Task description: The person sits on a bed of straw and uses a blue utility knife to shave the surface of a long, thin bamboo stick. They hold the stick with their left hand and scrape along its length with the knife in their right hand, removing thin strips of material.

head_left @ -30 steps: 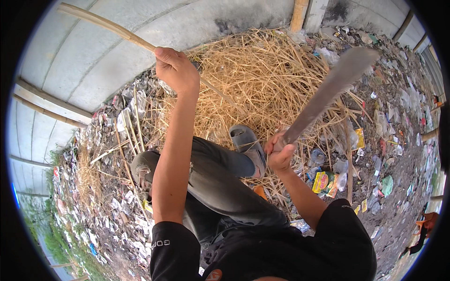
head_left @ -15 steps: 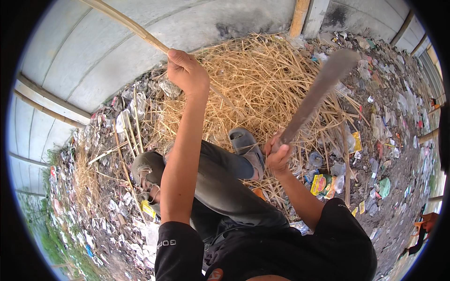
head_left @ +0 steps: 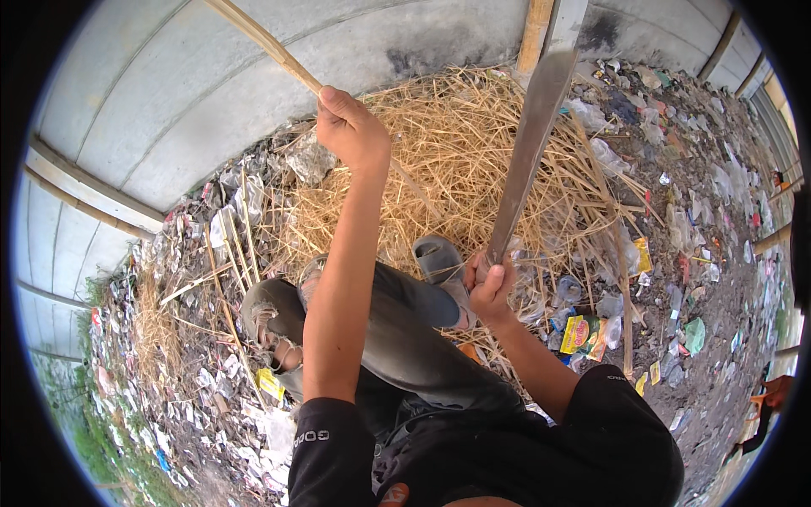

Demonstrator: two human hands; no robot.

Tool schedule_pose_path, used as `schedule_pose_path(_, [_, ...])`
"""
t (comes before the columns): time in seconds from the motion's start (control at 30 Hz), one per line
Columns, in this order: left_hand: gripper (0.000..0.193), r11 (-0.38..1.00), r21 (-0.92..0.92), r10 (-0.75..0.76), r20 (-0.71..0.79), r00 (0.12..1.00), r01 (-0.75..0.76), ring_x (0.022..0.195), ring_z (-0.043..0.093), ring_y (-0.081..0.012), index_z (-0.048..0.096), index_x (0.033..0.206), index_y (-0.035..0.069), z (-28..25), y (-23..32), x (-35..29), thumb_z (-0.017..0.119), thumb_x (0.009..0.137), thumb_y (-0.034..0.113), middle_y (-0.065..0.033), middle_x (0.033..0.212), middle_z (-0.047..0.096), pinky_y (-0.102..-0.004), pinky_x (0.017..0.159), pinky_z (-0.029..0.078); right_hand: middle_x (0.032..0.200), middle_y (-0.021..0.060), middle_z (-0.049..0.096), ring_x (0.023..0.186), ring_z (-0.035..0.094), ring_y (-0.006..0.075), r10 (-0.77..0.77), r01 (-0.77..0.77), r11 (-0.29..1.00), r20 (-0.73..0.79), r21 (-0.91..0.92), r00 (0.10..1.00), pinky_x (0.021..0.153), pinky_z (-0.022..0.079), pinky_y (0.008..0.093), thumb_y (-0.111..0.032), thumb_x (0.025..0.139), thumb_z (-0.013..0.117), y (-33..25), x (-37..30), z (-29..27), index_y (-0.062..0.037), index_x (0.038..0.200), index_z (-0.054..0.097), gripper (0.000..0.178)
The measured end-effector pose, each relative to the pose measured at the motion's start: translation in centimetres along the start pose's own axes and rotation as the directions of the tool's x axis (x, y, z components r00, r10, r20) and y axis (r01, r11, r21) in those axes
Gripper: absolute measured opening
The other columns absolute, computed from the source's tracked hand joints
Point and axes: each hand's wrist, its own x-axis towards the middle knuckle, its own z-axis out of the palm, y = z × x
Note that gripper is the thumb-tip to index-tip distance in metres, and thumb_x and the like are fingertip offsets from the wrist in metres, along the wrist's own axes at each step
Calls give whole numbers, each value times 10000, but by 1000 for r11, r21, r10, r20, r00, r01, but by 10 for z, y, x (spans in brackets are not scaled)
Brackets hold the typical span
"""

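Observation:
My left hand (head_left: 355, 133) is closed round a long pale bamboo strip (head_left: 269, 44), raised in front of the wall. The strip runs from the upper left through my fist, and its lower end slants down toward the shavings. In my right hand (head_left: 490, 287) is a machete (head_left: 534, 139), gripped near my shod foot, its broad dark blade pointing up and a little to the right. Blade and strip are apart. Beneath both lies a heap of straw-coloured bamboo shavings (head_left: 456, 156). The machete's handle is mostly hidden by my fingers.
A grey panel wall (head_left: 203, 93) with a bamboo post (head_left: 534, 34) stands behind the heap. Plastic litter (head_left: 676, 220) covers the ground on both sides. Several split strips (head_left: 239, 245) lie left of my knee. At the far right edge is an orange object (head_left: 773, 393).
The machete has swung leftward and stands more upright, its blade now less blurred. My left hand and the bamboo strip have shifted slightly right.

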Motion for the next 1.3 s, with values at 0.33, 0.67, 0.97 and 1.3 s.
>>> schedule_pose_path(0.33, [631, 999, -52, -11, -8, 1000, 10, 526, 389, -88, 438, 709, 96, -34, -10, 18, 379, 1116, 575, 20, 588, 424, -274, 498, 318, 567, 19, 508, 470, 530, 152, 524, -534, 790, -120, -301, 843, 459, 429, 342, -521, 1082, 500, 80, -8, -7, -35, 749, 572, 593])
schedule_pose_path(0.67, [587, 950, -312, -76, -132, 988, 31, 494, 236, -94, 350, 734, 155, -84, 116, 44, 369, 1102, 613, 40, 587, 245, -286, 440, 211, 621, 224, 580, 567, 648, 369, -20, 128, 779, 180, -614, 984, 545, 472, 477, -399, 1061, 575, 32, 6, -23, 44, 829, 594, 500])
schedule_pose_path(0.97, [524, 713, -692, 220, 68, 973, -113, 546, 182, -109, 362, 743, 153, -242, 229, 123, 364, 1140, 496, 48, 633, 240, -289, 496, 189, 574, 196, 605, 563, 632, 367, 342, -488, 684, -351, -543, 871, 579, 466, 488, -537, 1039, 547, 122, -12, -132, 69, 721, 657, 693])
schedule_pose_path(1.3, [420, 340, -938, 148, 121, 982, 64, 494, 199, -101, 375, 708, 148, -330, 206, 122, 458, 1102, 265, 47, 594, 260, -291, 469, 198, 605, -22, 481, 448, 460, 100, 456, -431, 886, -160, 169, 875, 441, 397, 304, -506, 1030, 616, -3, 19, -86, -100, 873, 558, 439])
